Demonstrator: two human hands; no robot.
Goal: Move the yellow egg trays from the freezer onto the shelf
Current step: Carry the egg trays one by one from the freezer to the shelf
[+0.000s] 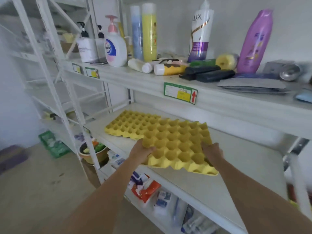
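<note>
I hold a yellow egg tray (177,146) with both hands over the front of the white middle shelf (244,166). My left hand (141,153) grips its near left edge, thumb on top. My right hand (212,153) grips the near right side, fingers curled over the cups. The tray tilts, its near edge past the shelf front, and its far left corner overlaps a second yellow egg tray (131,124) that lies flat on the same shelf to the left. The freezer is not in view.
The upper shelf (143,81) carries soap pumps, spray cans, shampoo bottles, dark pouches and a metal bowl. The lowest shelf holds packets and a red-white bag (145,190). A pot with vegetables (94,151) and a green crate (52,146) stand lower left.
</note>
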